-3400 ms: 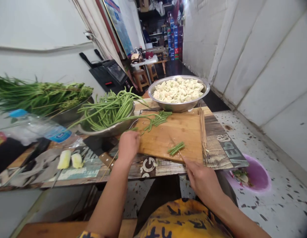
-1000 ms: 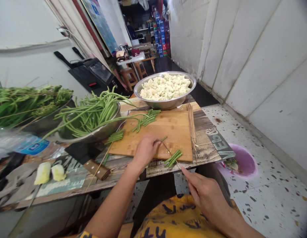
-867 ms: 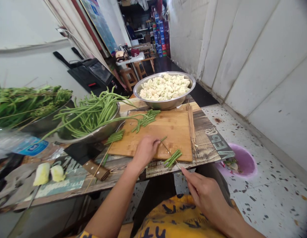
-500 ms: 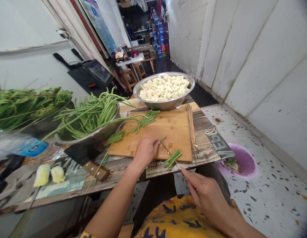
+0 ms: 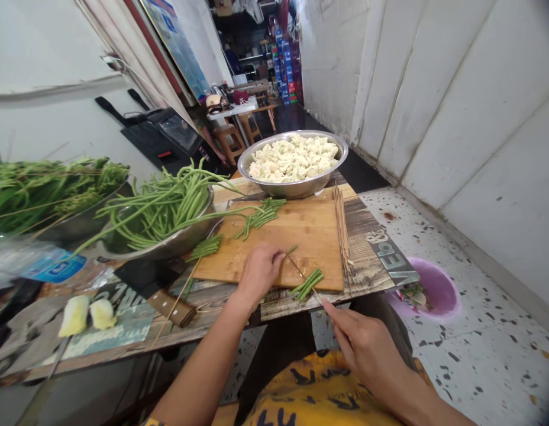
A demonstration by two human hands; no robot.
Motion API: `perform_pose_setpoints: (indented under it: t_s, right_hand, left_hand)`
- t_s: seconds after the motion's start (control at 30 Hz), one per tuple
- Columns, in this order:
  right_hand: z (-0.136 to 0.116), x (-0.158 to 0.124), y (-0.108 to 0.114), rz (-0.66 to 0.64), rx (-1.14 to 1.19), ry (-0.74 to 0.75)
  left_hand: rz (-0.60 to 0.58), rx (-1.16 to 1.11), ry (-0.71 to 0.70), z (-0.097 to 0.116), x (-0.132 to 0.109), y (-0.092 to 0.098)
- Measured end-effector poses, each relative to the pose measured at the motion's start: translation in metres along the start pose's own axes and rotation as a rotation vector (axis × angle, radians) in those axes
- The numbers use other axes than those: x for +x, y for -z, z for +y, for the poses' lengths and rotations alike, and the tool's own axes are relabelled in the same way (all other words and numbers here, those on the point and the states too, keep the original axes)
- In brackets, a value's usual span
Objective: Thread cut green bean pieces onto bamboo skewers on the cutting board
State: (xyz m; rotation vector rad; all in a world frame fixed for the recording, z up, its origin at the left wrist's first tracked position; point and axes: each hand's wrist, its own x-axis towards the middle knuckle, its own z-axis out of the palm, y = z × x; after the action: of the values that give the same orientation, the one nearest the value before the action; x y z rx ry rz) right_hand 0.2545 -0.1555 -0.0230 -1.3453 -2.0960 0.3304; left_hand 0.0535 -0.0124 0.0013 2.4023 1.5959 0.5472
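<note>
Beans [image 5: 307, 284] cut into short lengths sit side by side on a skewer [image 5: 296, 264] at the near edge of the chopping board [image 5: 301, 222], its near end gripped in the curled, closed fingers of the right hand [image 5: 365, 340]. The left hand [image 5: 261, 269], thumb and finger pinched together, holds another piece [image 5: 291, 249] at the far tip.

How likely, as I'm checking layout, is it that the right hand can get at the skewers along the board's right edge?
Probably yes: the loose skewers lie near the right hand, with nothing seen between. But it pinches a separate skewer threaded with bean pieces, so its grip likely needs freeing.
</note>
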Motion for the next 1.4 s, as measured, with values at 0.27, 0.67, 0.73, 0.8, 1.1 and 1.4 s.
perform_pose_setpoints:
  t_s: [0.27,0.67,0.73,0.8,1.1,1.4]
  right_hand:
    - [-0.0005,-0.0011,0.0001,-0.016,0.035,-0.030]
    - [-0.0012,-0.0001,-0.0031,-0.003,0.055,-0.029]
    - [-0.0011,0.0000,-0.0036,-0.001,0.055,-0.026]
    - [-0.0009,0.0001,-0.0037,-0.002,0.061,-0.028]
    - [0.0000,-0.0018,-0.0066,-0.020,0.075,-0.049]
    - [-0.0029,0.0022,-0.0078,-0.003,0.029,-0.026]
  left_hand:
    - [-0.031,0.049,-0.017,0.0020,0.0028,0.0032]
    - [-0.039,0.043,-0.016,0.0016,0.0044,0.0028]
    - [-0.036,0.047,-0.016,0.0015,0.0044,0.0025]
    - [-0.033,0.056,-0.018,0.0013,0.0043,0.0022]
    - [-0.045,0.053,-0.008,0.0024,0.0052,0.0031]
    - [-0.047,0.054,-0.042,0.0022,0.0049,0.0036]
